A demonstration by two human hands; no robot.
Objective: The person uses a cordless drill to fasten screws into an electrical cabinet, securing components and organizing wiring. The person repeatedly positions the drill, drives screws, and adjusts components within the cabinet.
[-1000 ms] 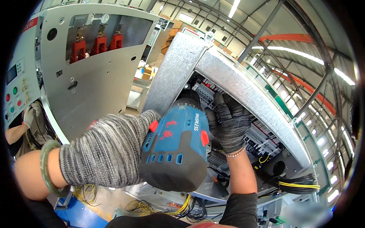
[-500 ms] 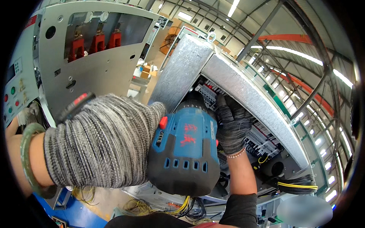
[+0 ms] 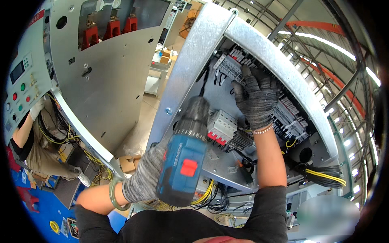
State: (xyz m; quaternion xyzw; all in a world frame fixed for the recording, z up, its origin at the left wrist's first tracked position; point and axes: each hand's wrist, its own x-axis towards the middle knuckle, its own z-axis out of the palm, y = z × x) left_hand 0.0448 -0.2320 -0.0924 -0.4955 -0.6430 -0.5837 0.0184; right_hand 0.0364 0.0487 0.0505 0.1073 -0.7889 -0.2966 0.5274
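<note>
In my left hand [image 3: 148, 172], gloved in grey knit, is a blue and black cordless drill [image 3: 184, 156]. Its dark chuck and bit point away from me, toward the left inner edge of an open metal cabinet [image 3: 192, 60]; whether the bit touches anything cannot be made out. My right hand [image 3: 259, 97], in a dark grey glove, reaches inside with fingers stretched out and thumb apart, by a grey terminal strip [image 3: 230, 67]. Its fingertips overlap the rows of wired parts, so contact is unclear. Below lies a white breaker block [image 3: 223, 123] with red parts.
Another terminal row [image 3: 287, 119] runs right of my right wrist. A black cable bundle [image 3: 326, 175] with a yellow strand hangs at the cabinet's lower right. At left stands a large metal panel [image 3: 109, 77]; beyond its edge a co-worker's gloved hand [image 3: 36, 109] reaches up to a control panel.
The view has shifted, showing more of the cabinet's inside. My left hand and the drill look farther from the camera, with the drill now more upright in the picture. My right hand stays by the terminals.
</note>
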